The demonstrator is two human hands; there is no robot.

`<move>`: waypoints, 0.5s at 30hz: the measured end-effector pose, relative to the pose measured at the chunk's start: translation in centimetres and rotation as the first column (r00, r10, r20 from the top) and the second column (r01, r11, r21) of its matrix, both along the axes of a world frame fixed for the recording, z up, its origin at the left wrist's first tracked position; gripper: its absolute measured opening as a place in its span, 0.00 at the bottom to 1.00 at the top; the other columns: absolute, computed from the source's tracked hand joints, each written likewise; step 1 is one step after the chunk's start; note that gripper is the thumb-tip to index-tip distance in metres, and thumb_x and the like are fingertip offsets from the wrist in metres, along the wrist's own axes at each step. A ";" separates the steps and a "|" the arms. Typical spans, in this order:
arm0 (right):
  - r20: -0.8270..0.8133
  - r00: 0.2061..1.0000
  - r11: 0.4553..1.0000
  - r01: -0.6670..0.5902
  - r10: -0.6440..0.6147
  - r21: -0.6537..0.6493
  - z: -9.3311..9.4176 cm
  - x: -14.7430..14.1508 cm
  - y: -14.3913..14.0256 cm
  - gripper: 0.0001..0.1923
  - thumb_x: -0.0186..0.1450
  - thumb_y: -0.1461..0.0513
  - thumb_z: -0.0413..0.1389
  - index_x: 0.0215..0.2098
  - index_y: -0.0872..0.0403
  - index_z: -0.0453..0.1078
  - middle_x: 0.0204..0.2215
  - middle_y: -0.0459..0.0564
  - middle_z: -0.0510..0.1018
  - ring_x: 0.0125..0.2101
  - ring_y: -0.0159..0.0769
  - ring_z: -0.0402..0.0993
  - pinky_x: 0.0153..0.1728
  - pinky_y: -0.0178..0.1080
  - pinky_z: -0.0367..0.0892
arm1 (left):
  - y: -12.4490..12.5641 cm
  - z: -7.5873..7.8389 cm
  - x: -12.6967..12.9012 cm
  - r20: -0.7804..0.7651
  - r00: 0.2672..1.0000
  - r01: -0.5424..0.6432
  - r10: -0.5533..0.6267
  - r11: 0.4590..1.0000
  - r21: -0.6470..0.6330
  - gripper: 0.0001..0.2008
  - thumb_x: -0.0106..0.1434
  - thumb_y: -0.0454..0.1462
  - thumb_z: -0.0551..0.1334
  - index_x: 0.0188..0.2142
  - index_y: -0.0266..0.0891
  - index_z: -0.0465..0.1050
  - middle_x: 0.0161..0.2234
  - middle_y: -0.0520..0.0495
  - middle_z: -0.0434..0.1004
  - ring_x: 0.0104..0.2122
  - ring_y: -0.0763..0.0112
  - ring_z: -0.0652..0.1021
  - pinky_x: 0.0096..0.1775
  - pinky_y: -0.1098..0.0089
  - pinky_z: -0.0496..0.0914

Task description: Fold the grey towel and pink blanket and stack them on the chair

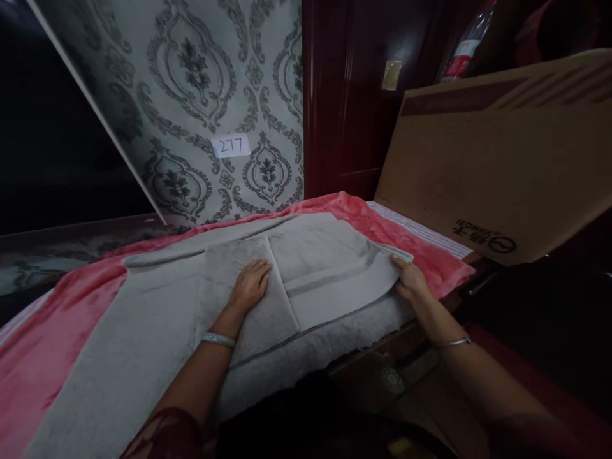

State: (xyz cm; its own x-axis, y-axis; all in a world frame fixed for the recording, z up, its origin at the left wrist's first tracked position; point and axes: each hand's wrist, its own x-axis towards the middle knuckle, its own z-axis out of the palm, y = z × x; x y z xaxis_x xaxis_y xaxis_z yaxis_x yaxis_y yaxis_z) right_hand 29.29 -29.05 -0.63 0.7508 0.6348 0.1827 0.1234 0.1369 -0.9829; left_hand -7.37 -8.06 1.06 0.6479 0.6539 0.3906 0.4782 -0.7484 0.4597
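A grey plush cloth (pixel 157 319) is spread over the surface in front of me, with folded layers at its middle and right. My left hand (pixel 251 284) lies palm down on a darker folded panel of the cloth, fingers stretched out, a little left of a straight pale fold edge. At the right end, my right hand (pixel 408 277) pinches the edge of the upper layer between thumb and fingers. That layer shows a smooth pale underside along its curved front edge. Beneath it, a fluffy grey strip hangs towards me.
A red-pink blanket (pixel 48 331) lies under the cloth, over a striped sheet (pixel 415 226). Behind are patterned wallpaper with a paper label reading 277 (pixel 231 145), a dark red door (pixel 349 95), a cardboard box (pixel 497 153) and a bottle (pixel 466 48). A dark screen (pixel 62 127) stands left.
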 end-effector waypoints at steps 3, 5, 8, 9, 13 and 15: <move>-0.093 0.995 0.998 -0.024 0.030 0.062 3.3 -2.0 1.7 0.19 0.60 0.51 0.55 0.41 0.55 0.75 0.30 0.56 0.82 0.37 0.49 0.81 0.42 0.48 0.77 | 0.7 -0.3 -0.2 0.321 0.944 0.002 0.069 0.977 -0.213 0.15 0.62 0.43 0.60 0.43 0.41 0.81 0.51 0.40 0.81 0.57 0.53 0.75 0.64 0.52 0.62; -0.075 0.993 0.992 -0.084 0.091 0.092 6.3 -4.4 3.1 0.21 0.59 0.52 0.57 0.44 0.56 0.75 0.33 0.56 0.83 0.39 0.49 0.81 0.43 0.48 0.76 | 1.1 -0.1 -0.6 0.563 0.803 0.077 0.195 0.903 -0.423 0.17 0.62 0.47 0.61 0.43 0.40 0.79 0.48 0.39 0.82 0.54 0.53 0.77 0.63 0.50 0.64; 0.106 0.965 0.964 -0.248 0.238 0.098 10.4 -9.6 5.3 0.24 0.61 0.50 0.57 0.47 0.57 0.76 0.38 0.56 0.83 0.42 0.49 0.80 0.46 0.49 0.75 | 1.6 0.5 -1.8 0.748 0.551 0.379 0.370 0.687 -0.619 0.23 0.62 0.51 0.62 0.48 0.36 0.74 0.46 0.36 0.82 0.50 0.54 0.80 0.60 0.49 0.67; 0.200 0.936 0.945 -0.314 0.291 0.093 11.3 -11.8 5.9 0.24 0.62 0.50 0.56 0.49 0.57 0.77 0.40 0.55 0.83 0.44 0.49 0.80 0.48 0.49 0.74 | 1.8 0.8 -2.2 0.757 0.510 0.470 0.409 0.604 -0.644 0.24 0.63 0.52 0.61 0.49 0.36 0.72 0.46 0.35 0.81 0.49 0.54 0.81 0.59 0.49 0.67; 0.652 0.590 0.827 -0.552 0.476 -0.105 10.7 -21.5 6.7 0.20 0.67 0.60 0.50 0.52 0.53 0.77 0.44 0.51 0.83 0.49 0.42 0.78 0.53 0.46 0.71 | 2.0 1.5 -3.7 0.721 0.463 0.632 0.516 0.378 -0.677 0.26 0.68 0.56 0.52 0.49 0.36 0.67 0.48 0.31 0.79 0.49 0.52 0.81 0.55 0.47 0.70; 0.777 0.367 0.803 -0.525 0.512 -0.281 8.3 -25.7 6.2 0.21 0.66 0.66 0.49 0.52 0.51 0.77 0.42 0.49 0.84 0.44 0.39 0.80 0.48 0.40 0.74 | 2.0 1.6 -4.0 0.703 0.436 0.652 0.562 0.342 -0.677 0.27 0.71 0.56 0.45 0.47 0.37 0.67 0.47 0.31 0.79 0.48 0.53 0.81 0.53 0.47 0.72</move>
State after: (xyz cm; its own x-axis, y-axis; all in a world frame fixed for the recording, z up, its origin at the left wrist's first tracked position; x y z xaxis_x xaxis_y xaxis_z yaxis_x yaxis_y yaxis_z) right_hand 3.56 -22.86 7.72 -0.1983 0.8384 0.5077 0.7282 0.4727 -0.4963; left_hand -11.39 -6.02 2.65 0.4661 0.8818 -0.0718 -0.5646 0.3590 0.7432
